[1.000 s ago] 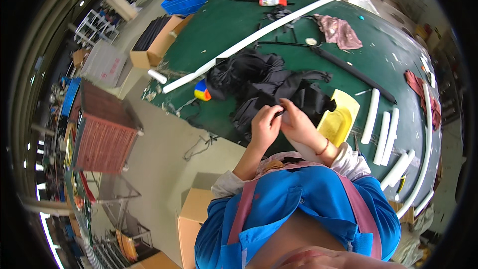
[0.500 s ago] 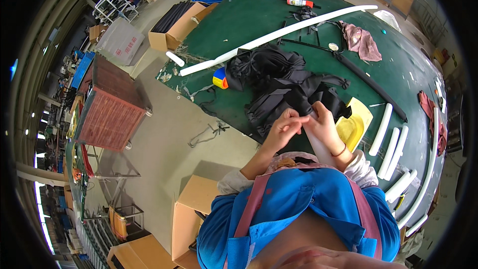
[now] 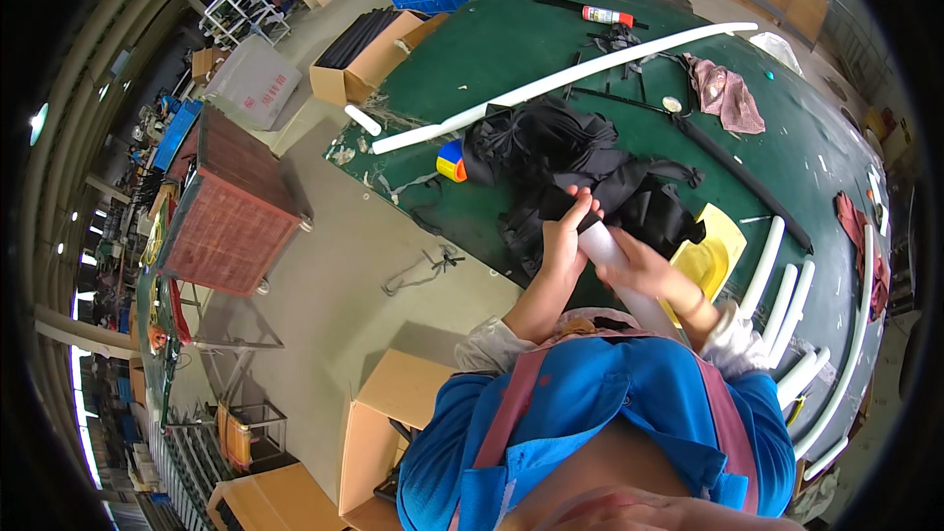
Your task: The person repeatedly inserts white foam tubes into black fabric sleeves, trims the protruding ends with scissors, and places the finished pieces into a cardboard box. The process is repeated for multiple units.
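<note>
A white foam-like tube (image 3: pixel 601 247) slants up from my waist at the table's near edge. My right hand (image 3: pixel 649 271) is wrapped round it from the right. At its far end my left hand (image 3: pixel 564 244) pinches a flap of black fabric (image 3: pixel 559 203) against the tube's tip. Just beyond lies a heap of black fabric pieces (image 3: pixel 551 143) on the green table (image 3: pixel 423 88). To the right of my right hand rests a yellow plastic tray (image 3: pixel 721 254), partly hidden by the cloth.
A long white tube (image 3: pixel 551 88) crosses the table behind the heap. Several short white tubes (image 3: pixel 782 305) lie at right, past a black tube (image 3: pixel 742 182). A checked cloth (image 3: pixel 726 93) and a red-and-white can (image 3: pixel 607 16) lie farther back. An open cardboard box (image 3: pixel 393 398) stands at lower left.
My hands were together at the tube's end. The left has now gone to the black fabric at its tip, and the right grips the tube lower down. The view has shifted slightly.
</note>
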The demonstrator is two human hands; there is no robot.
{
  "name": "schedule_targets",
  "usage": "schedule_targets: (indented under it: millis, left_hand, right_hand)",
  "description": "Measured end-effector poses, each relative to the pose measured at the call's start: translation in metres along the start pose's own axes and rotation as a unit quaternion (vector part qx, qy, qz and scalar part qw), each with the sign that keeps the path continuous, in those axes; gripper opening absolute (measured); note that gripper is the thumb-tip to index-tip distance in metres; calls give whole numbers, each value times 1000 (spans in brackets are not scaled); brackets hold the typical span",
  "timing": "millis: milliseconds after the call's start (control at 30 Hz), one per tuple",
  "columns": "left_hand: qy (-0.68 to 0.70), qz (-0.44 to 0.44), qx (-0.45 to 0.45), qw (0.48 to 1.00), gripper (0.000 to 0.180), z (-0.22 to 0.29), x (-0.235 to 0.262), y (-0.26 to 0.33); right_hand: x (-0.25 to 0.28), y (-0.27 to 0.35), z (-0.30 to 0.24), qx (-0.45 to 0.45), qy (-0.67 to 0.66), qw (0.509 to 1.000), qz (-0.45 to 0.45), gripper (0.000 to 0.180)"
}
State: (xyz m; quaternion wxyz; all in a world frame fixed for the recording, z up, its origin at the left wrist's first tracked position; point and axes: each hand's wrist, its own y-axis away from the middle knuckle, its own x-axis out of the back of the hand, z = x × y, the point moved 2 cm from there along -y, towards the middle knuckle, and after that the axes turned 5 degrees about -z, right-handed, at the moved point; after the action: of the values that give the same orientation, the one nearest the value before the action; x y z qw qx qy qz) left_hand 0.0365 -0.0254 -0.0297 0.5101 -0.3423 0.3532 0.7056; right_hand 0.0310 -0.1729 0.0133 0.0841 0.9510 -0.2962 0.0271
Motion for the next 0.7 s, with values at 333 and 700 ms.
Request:
schedule_targets:
  millis: [333,700]
  left_hand:
    - [-43,-109,116,986,31,-19,4,8]
    - [-106,-93,-3,990,23,11,-32,9]
  right_hand:
    - [2,-1,4,57,158,968,189,33]
    - [9,-26,-32,128,151,962,186,35]
